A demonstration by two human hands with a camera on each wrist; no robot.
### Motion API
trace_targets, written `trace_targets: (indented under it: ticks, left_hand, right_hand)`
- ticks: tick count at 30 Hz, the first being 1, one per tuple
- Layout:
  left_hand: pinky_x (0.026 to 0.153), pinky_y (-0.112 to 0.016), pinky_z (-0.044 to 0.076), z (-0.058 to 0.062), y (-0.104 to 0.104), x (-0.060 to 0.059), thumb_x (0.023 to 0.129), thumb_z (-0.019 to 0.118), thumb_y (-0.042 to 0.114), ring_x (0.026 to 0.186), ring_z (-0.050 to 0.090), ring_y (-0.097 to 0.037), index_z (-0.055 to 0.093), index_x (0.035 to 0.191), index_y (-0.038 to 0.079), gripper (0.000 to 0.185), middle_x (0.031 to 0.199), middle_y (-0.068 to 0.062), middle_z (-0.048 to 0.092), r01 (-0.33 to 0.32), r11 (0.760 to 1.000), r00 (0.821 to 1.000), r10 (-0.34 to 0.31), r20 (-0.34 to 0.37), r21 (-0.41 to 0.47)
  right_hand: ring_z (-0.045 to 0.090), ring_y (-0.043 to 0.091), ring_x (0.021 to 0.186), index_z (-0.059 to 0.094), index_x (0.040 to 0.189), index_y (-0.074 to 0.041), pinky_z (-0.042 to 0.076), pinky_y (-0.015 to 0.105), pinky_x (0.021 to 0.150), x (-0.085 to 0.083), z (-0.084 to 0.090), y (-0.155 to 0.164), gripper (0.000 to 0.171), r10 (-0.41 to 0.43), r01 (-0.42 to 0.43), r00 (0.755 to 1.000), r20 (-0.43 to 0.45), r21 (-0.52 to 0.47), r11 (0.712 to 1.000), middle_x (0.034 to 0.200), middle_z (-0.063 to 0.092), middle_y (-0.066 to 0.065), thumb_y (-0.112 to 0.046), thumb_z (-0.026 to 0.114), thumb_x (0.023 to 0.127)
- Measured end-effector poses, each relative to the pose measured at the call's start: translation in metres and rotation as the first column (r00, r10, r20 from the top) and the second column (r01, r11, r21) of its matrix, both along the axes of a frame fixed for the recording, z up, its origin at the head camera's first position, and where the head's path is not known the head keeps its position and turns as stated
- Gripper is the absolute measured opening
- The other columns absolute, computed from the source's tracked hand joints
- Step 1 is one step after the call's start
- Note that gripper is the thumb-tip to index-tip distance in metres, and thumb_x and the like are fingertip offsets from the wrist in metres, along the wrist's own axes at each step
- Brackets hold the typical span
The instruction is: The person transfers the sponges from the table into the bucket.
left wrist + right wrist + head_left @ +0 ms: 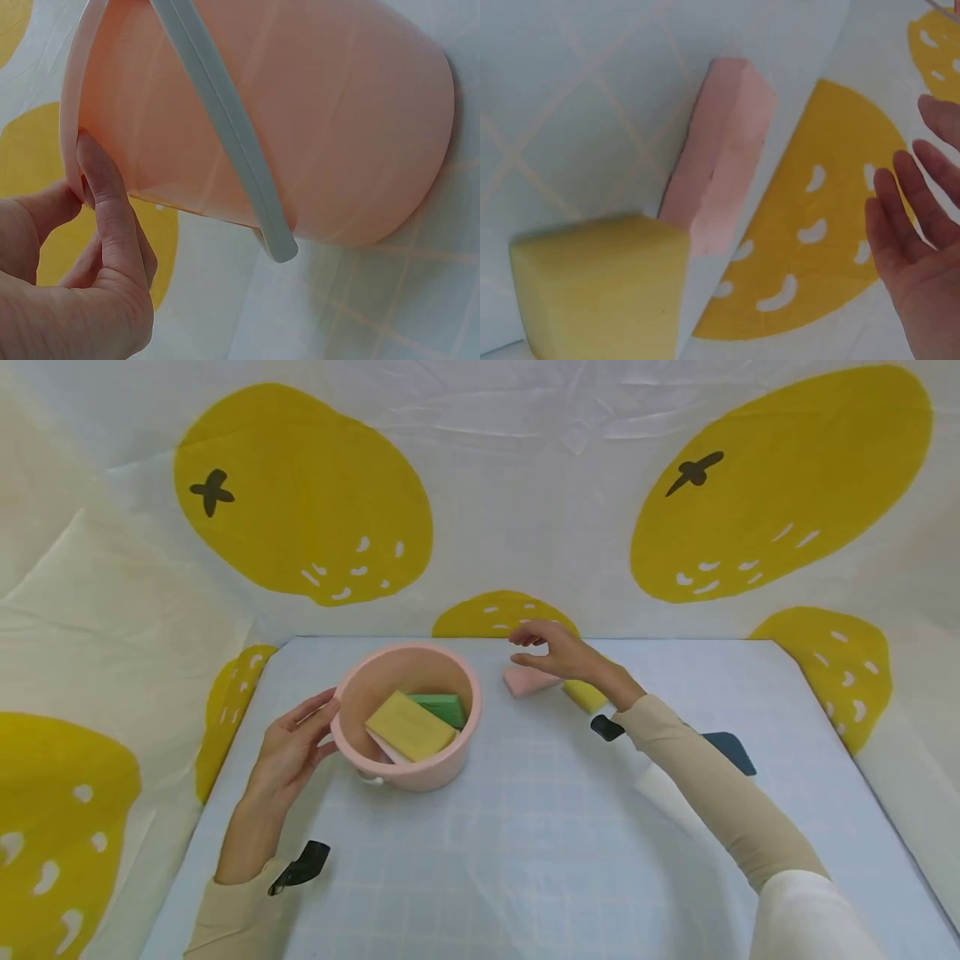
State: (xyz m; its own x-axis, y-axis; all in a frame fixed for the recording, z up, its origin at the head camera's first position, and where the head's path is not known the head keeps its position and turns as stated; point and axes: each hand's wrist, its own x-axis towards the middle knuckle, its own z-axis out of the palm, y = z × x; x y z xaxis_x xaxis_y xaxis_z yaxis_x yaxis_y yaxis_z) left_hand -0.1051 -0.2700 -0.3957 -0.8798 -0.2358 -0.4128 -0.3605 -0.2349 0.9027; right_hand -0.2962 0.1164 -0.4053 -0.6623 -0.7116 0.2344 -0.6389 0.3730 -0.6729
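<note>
A pink bucket (420,775) with a pale handle (225,124) stands left of centre. My left hand (283,756) pinches its rim on the left side, thumb and fingers on either side of the edge in the left wrist view. Inside the bucket lie a yellow sponge (408,727), a green sponge (444,708) and a pale piece mostly hidden underneath. My right hand (564,653) hovers with nothing in it, fingers loosely bent, over a pink sponge block (724,157). A second yellow sponge (604,292) sits beside that block, partly behind my right wrist in the head view.
A dark teal flat piece (731,752) and a white piece (667,793) lie on the right, partly covered by my right sleeve. The table (480,860) has a pale checked cloth. Behind it hangs a white sheet with yellow fruit prints.
</note>
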Motion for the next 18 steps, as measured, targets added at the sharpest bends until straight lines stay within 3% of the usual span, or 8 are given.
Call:
trace_targets:
  ticks: [7, 15, 18]
  left_hand:
    - [0.091, -0.023, 0.056, -0.002, 0.001, 0.0, 0.081, 0.084, 0.047, 0.122, 0.06, -0.012, 0.055, 0.15, 0.023, 0.079, 0.152, 0.003, 0.052, 0.001, 1.0, 1.0, -0.001, -0.005, -0.003]
    - [0.09, -0.023, 0.056, -0.003, 0.0, 0.001, 0.083, 0.083, 0.045, 0.115, 0.063, -0.009, 0.054, 0.151, 0.019, 0.078, 0.147, 0.003, 0.055, 0.012, 1.0, 0.999, -0.012, -0.031, 0.005]
    - [0.091, -0.023, 0.055, -0.002, 0.0, 0.002, 0.082, 0.083, 0.047, 0.117, 0.062, -0.009, 0.053, 0.151, 0.021, 0.079, 0.149, 0.003, 0.053, 0.009, 1.0, 1.0, -0.009, -0.027, 0.0]
  right_hand:
    - [0.056, 0.048, 0.117, 0.062, 0.124, 0.009, 0.045, 0.06, 0.105, -0.015, -0.021, 0.011, 0.037, -0.013, 0.011, 0.999, 0.042, 0.049, 0.999, 0.124, 0.063, 0.028, -0.008, 0.075, 0.094]
    - [0.048, 0.042, 0.127, 0.059, 0.132, 0.009, 0.039, 0.056, 0.112, -0.025, -0.034, 0.015, 0.043, -0.116, 0.091, 0.982, 0.152, 0.164, 0.982, 0.135, 0.057, 0.025, -0.012, 0.073, 0.097]
    - [0.05, 0.042, 0.126, 0.061, 0.13, 0.009, 0.04, 0.055, 0.112, -0.029, -0.036, 0.015, 0.043, -0.123, 0.093, 0.981, 0.149, 0.194, 0.977, 0.134, 0.059, 0.026, -0.011, 0.075, 0.095]
